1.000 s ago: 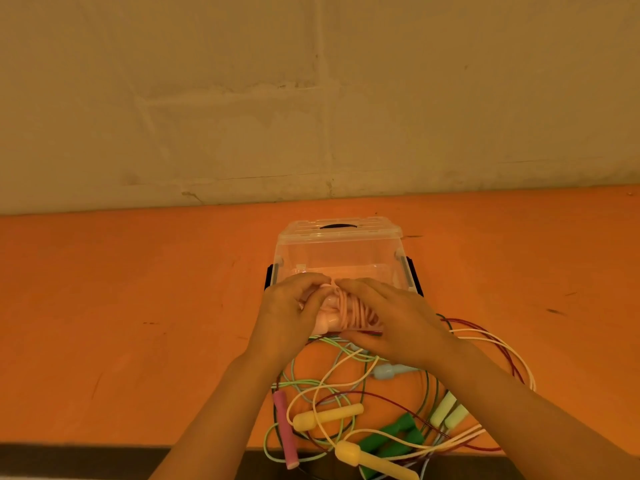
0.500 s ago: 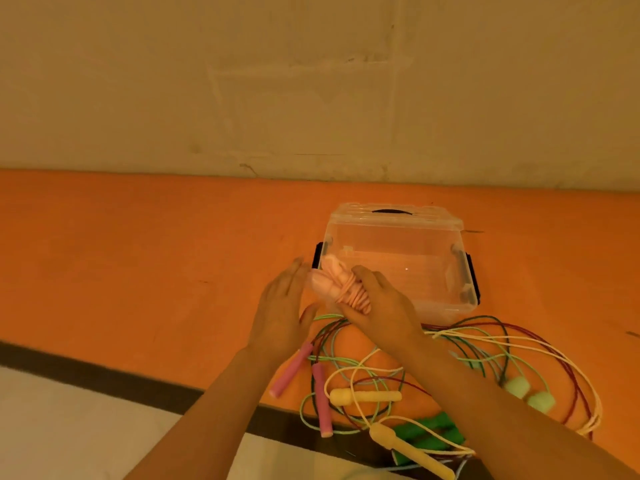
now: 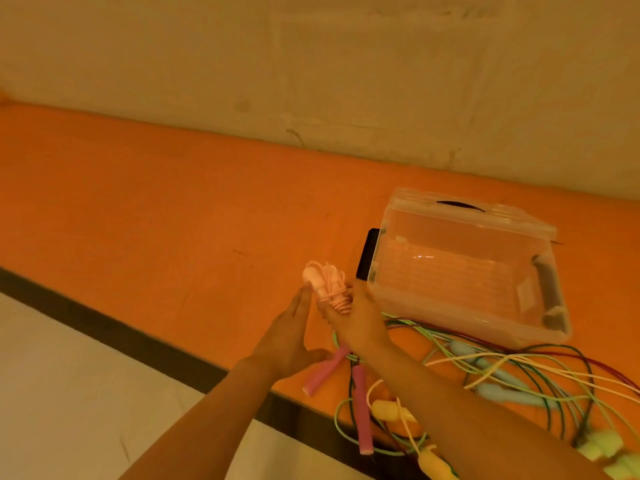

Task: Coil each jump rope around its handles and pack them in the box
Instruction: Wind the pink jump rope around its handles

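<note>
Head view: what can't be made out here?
- Pale pink coiled rope: lower end hidden by the right hand gripping it.
- Green handles: motion-blurred, cut off by the bottom-right edge.
- Loose rope tangle: partly covered by the right forearm, which cord joins which handle is unclear.
- Clear box: contents uncertain through glare.

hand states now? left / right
Left hand: open, fingers straight, beside the coiled pink jump rope, holding nothing.
Right hand: closed around the coiled pink jump rope, held left of the clear box.
</note>
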